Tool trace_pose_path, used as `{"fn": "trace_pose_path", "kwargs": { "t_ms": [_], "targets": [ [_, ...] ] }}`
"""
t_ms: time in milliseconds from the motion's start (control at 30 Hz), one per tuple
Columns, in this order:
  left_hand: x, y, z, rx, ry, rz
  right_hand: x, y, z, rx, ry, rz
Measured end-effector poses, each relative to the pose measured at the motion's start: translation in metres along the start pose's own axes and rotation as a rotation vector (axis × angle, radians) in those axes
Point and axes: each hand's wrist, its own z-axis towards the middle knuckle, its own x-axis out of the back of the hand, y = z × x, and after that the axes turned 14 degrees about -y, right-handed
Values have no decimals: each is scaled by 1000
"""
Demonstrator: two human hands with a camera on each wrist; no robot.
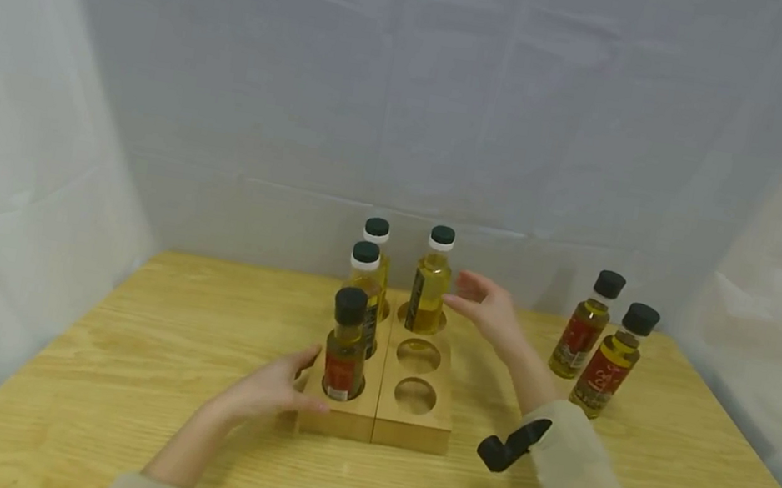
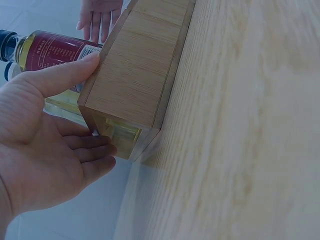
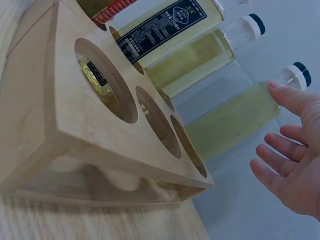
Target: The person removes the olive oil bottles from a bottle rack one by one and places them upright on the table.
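Two joined wooden bottle racks [image 1: 373,428] stand on the table, each with a row of three round holes. My left hand [image 1: 266,388] is at the near left corner, its thumb touching the front edge and its relaxed fingers beside the left side. Just behind that thumb, a dark-capped, red-label oil bottle [image 1: 342,367] stands in the near left hole. Two green-capped oil bottles [image 1: 363,276] fill the holes behind it. Another green-capped bottle [image 1: 433,284] stands in the far right hole. Beside it is my right hand [image 1: 484,304], fingers spread, thumb near the bottle's shoulder [image 3: 267,97].
Two red-label oil bottles with dark caps, a farther one [image 1: 579,335] and a nearer one [image 1: 605,375], stand on the wooden table [image 1: 114,371] at the right. White sheeting [image 1: 307,96] hangs behind the table and along both sides.
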Motion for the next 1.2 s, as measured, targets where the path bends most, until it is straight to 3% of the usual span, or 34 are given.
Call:
{"fn": "trace_pose_path", "kwargs": {
  "t_ms": [367,667,900,1200],
  "targets": [
    [-1,0,2,-7,3,16,-17,-5,20,-66,18,-74],
    [-1,3,-1,0,13,31,-26,2,32,-42,-9,-67],
    [-2,0,0,1,20,29,-29,0,34,-32,56,-80],
    [0,2,-1,9,22,11,-31,-2,38,-99,69,-117]
  ]
}}
